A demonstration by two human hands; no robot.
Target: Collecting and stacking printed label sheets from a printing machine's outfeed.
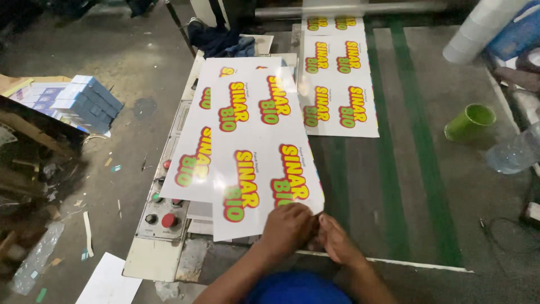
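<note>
At the table [427,186] edge, a sheet's [264,169] corner is pinched by both hands [288,225] [337,241] (thin, floppy, probably slippery).

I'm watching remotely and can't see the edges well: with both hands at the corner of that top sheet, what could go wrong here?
1. Both hands, left hand and right hand, pinch one corner of the top sheet; it could crease or tear there.
2. The sheets under it overhang the control panel; a tug might slide them onto the buttons or the floor.
3. The green cup lies tipped on the table beside the printed strip; any liquid could reach it.
</note>
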